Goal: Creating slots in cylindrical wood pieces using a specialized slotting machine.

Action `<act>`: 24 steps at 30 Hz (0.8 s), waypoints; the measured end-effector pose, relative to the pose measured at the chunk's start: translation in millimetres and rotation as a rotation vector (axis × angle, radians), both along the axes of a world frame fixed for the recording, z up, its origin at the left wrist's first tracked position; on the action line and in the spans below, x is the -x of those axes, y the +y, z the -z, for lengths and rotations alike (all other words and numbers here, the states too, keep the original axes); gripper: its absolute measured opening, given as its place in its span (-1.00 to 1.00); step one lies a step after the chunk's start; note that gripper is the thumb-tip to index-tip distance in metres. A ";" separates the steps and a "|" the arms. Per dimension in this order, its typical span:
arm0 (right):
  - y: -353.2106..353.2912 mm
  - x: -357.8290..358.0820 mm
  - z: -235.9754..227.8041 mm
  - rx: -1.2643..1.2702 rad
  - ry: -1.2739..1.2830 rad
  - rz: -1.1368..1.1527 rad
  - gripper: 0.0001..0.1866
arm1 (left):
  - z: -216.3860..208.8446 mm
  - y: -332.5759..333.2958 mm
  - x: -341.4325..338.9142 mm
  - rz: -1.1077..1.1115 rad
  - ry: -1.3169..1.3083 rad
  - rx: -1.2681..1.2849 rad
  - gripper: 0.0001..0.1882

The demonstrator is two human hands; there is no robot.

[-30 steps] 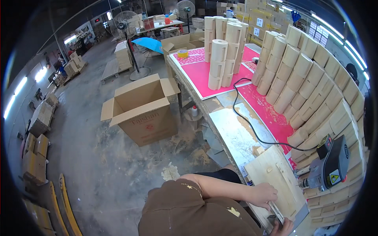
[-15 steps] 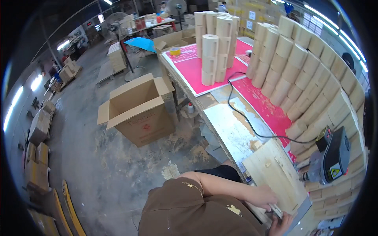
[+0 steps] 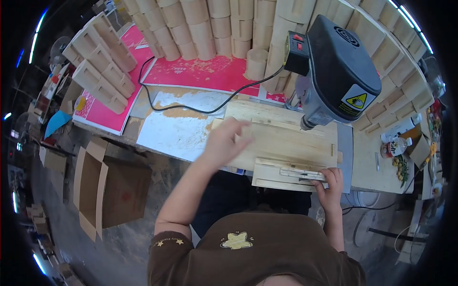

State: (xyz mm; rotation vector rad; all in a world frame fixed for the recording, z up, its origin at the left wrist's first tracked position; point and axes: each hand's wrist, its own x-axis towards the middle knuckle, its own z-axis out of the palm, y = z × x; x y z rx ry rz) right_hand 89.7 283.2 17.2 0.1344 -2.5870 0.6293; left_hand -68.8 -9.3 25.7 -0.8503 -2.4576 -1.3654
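Note:
My left hand (image 3: 224, 145) is raised over the left part of a wooden board (image 3: 286, 138). Its thumb and forefinger are apart and slightly blurred, with nothing visible between them. At the board's near edge, my right hand (image 3: 330, 188) grips the right end of a narrow pale strip (image 3: 301, 174) with a dark, metal-looking part. This strip lies on a smaller grooved wooden piece (image 3: 267, 175); my fingers hide its right end. Above the board's far right stands a black bench drill (image 3: 341, 66), its chuck (image 3: 309, 122) pointing down.
A black cable (image 3: 200, 111) crosses a dusty white sheet (image 3: 176, 131) to the drill. Stacked wooden cylinders (image 3: 205, 40) line the back, and several stand on the left (image 3: 102, 81). A plastic bottle (image 3: 397, 147) is at right. An open cardboard box (image 3: 124, 190) sits on the floor.
The view has swung right to face the bench and drill. My left hand has come away from the narrow strip and lifted to the left; my right hand stays at the strip.

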 end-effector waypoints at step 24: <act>2.0 0.8 0.6 0.023 -0.064 0.019 -0.61 | 53.5 107.2 277.7 -0.201 -0.077 0.366 -0.08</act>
